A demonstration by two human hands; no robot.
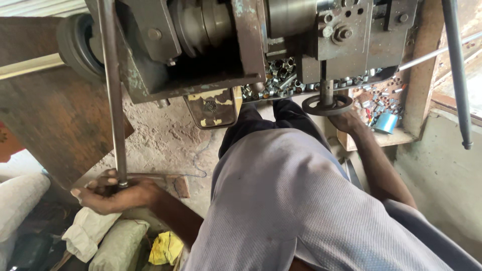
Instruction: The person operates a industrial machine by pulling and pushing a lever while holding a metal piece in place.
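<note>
Gritty workshop floor; left hand clasps upright steel rod, long axis vertical.

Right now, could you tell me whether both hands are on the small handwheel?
No, only the right hand touches the handwheel; the left hand grips the long metal rod.

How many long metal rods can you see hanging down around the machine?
2. One long metal rod runs down the left side into the left hand. The other rod hangs at the far right, untouched. The right hand is at the handwheel. More may be hidden.
</note>
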